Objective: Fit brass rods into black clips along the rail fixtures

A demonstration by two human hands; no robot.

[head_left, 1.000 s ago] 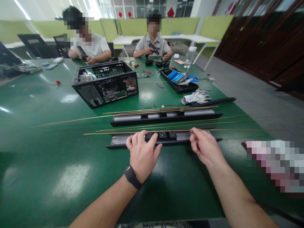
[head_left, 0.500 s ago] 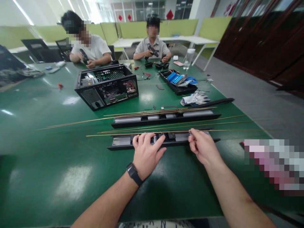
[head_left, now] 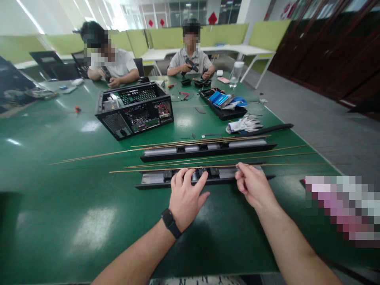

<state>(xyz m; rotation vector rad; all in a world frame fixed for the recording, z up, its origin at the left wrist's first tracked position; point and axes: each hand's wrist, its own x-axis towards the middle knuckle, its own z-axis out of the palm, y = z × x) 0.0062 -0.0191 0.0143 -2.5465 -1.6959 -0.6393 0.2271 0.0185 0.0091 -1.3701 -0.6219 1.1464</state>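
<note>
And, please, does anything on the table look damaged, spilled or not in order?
No spill or damage stands out. The thin rods look untidy, extending unevenly past the black rails; the computer case also looks odd, its inside exposed.

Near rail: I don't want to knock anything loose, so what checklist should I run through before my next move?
1. Right hand pinches the thin rod: ok, fingertips closed on it.
2. Left hand is at the black blocks: ok, though firm pressure cannot be told.
3. Near rail rests on the table: ok.
4. Rod fastened to the blocks: cannot tell; fingers hide part.
5. Far rail free of loose rods: not ok, some lie across it.
</note>
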